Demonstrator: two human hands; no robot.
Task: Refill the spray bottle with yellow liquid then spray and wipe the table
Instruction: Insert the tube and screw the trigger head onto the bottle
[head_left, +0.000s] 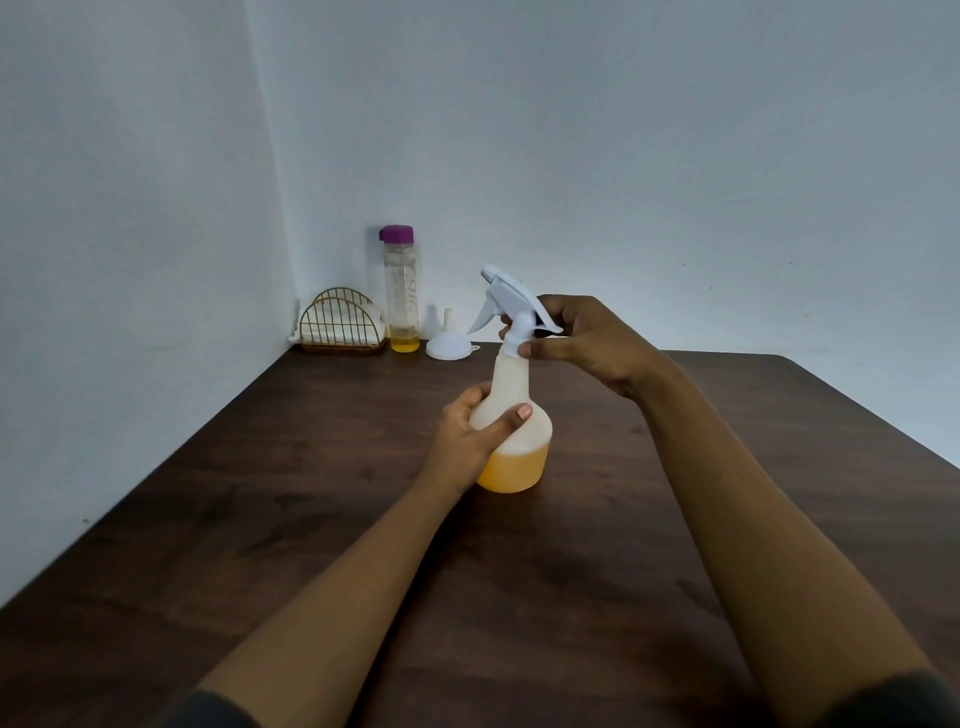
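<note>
Spray bottle (511, 431), translucent white, stands upright on the dark wooden table (649, 519) near its middle, with yellow liquid (514, 470) filling only its lower part. The left hand (475, 439) grips the bottle's shoulder from the left side, thumb laid across the front and fingers curled round the back. On top sits the white trigger head (506, 301), its nozzle pointing up and to the left and the lever hanging down on the left. The right hand (582, 340) holds this head at the bottle's neck, thumb and fingertips pinched round the collar where head meets bottle, with the palm behind it. Whether the collar is fully seated cannot be told. Further back, against the wall near the corner, a white funnel (449, 343) rests with its wide mouth down and its spout up. Just to its left stands a tall clear bottle (401, 296) with a purple cap, holding a shallow layer of yellow liquid at the bottom. Left of that, in the corner, sits a gold wire holder (340, 325) with white napkins or cloths inside it. Both forearms reach in from the lower edge, dark sleeves showing at the elbows.
</note>
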